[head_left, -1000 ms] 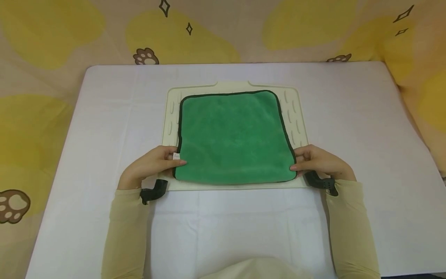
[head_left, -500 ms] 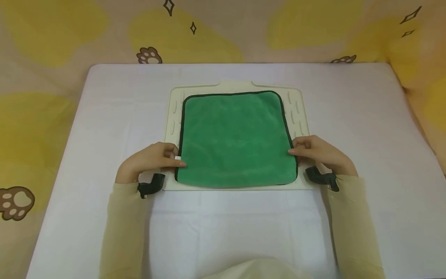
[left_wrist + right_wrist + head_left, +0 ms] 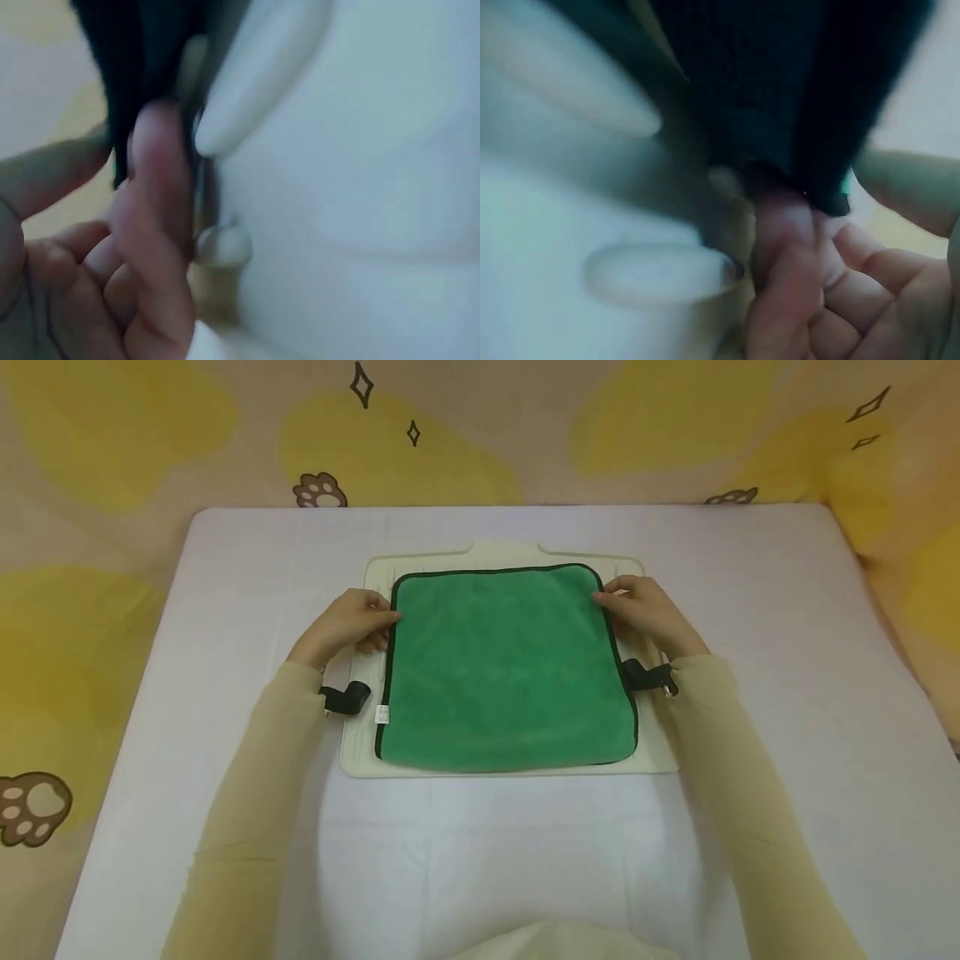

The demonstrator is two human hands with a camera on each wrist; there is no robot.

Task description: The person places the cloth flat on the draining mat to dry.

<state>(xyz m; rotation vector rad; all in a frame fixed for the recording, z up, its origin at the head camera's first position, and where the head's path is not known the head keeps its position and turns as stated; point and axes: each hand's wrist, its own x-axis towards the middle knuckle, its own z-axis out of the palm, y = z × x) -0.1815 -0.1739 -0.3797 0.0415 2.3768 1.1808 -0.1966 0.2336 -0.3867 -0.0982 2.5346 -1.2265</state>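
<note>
A green towel with dark edging lies spread on a cream board in the head view. A small white tag sits on its lower left edge. My left hand pinches the towel's left edge near the far corner, thumb on top. On the opposite edge, my right hand does the same close to the far right corner. Both wrist views show fingers under the dark towel edge, with pale raised ridges of the board beside them. The towel hides most of the board.
The board rests on a table with a white cover. Behind it hangs a yellow and beige patterned cloth. A black wrist mount on the left and another black mount on the right hang close over the board.
Both hands have moved away from the near corners, along the towel's side edges towards its far corners. Towel and board have stayed nearly in place.
</note>
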